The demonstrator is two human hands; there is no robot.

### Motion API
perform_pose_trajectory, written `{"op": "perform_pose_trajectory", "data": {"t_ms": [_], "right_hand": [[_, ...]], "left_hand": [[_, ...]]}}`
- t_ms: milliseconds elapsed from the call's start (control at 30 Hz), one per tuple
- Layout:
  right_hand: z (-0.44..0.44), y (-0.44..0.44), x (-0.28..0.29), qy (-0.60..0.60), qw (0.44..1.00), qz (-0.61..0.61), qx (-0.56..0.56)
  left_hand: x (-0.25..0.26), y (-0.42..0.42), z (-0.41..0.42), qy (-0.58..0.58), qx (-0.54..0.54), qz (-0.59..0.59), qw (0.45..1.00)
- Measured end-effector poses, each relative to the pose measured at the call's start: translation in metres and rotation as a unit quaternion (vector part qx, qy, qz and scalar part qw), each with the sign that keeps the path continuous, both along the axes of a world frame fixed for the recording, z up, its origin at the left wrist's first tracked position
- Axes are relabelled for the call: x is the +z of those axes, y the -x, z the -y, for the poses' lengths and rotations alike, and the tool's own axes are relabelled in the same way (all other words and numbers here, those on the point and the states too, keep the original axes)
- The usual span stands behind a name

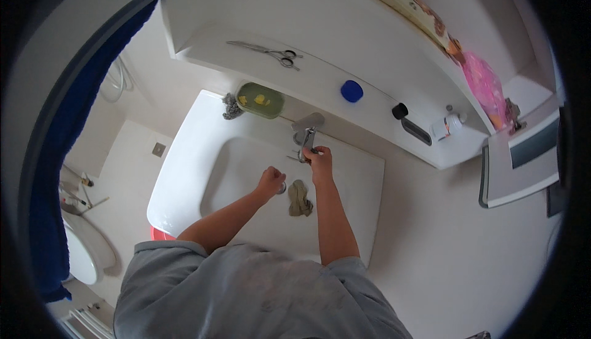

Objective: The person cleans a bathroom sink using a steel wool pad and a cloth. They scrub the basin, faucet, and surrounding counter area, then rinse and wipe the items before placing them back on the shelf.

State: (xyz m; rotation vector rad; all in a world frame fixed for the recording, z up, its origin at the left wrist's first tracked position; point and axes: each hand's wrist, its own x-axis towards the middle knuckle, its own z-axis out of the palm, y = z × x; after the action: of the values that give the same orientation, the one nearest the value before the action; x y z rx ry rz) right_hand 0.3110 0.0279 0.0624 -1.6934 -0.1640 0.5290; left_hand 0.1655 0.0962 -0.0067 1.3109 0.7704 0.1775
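Observation:
My right hand [319, 159] grips the metal lever of the faucet [308, 124] at the back of a white sink [175, 177]. Over the basin, near the round metal drain [281, 188], my left hand [271, 181] is loosely closed, and I cannot tell if it holds anything. A crumpled olive-green cloth [300, 199] lies in the basin between my forearms. No water stream can be made out.
A green soap dish [272, 103] with yellow soap pieces and a grey scourer [231, 106] sit at the sink's back left. Above, a white shelf [318, 96] bears scissors [272, 54], a blue lid [352, 91], a black cap [400, 111] and a white bottle [447, 127].

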Motion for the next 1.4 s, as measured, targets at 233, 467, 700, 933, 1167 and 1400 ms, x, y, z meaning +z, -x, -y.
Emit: {"op": "perform_pose_trajectory", "data": {"t_ms": [233,467,700,933,1167,1400], "right_hand": [[-0.002,0.028,0.025,0.15,0.957,0.244,-0.037],[-0.017,-0.001,-0.002,0.092,0.981,0.137,-0.105],[-0.014,0.026,0.007,0.085,0.958,0.272,-0.039],[-0.014,-0.002,0.008,0.056,0.955,0.291,-0.019],[-0.032,-0.012,0.002,0.004,0.972,0.209,-0.108],[-0.032,-0.002,-0.004,-0.08,0.953,0.264,-0.122]], "left_hand": [[0.051,-0.026,-0.012,0.025,0.044,0.05,0.997],[0.06,-0.053,-0.012,-0.034,-0.013,0.07,0.997],[0.072,-0.053,-0.031,0.099,-0.085,0.052,0.99],[0.072,-0.066,-0.04,0.087,-0.147,0.016,0.985],[0.09,-0.076,-0.035,0.01,-0.172,-0.068,0.983],[0.109,-0.087,-0.026,0.004,-0.207,-0.107,0.972]]}}
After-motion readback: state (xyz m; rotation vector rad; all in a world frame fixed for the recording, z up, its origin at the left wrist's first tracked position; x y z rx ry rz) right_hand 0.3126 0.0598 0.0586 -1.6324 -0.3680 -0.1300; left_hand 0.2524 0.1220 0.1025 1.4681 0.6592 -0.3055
